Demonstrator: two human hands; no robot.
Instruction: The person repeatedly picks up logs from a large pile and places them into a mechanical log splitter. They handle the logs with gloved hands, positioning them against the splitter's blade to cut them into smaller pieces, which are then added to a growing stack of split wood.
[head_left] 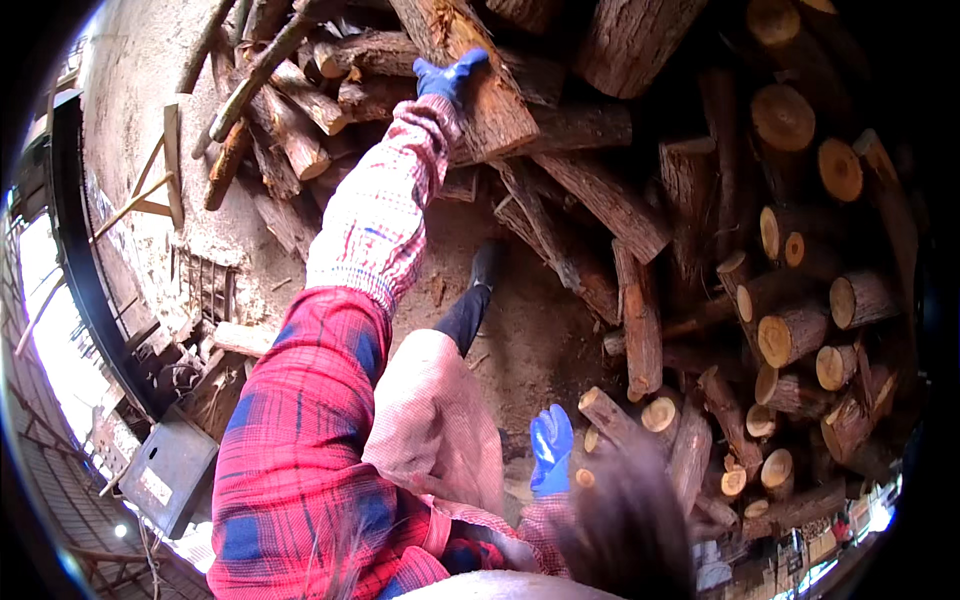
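Note:
My left arm, in a red plaid sleeve with a checked cuff cover, stretches far forward. At its end my left hand (450, 80), in a blue glove, grips the left edge of a thick split log (497, 112) with a flat orange-brown face and rough bark. That log slants across the pile, its near end over other wood. Low in the view, my right hand (551, 447), also blue-gloved, hangs beside several cut logs, fingers extended and nothing visible in it. Dark hair partly covers the right forearm.
Stacked round logs (790, 335) fill the right side. Thinner branches and logs (285, 125) lie heaped at far left. A leaning log (638, 320) stands near the middle. Bare dirt (540, 340) surrounds my foot (486, 264). A grey metal box (168, 470) stands at lower left.

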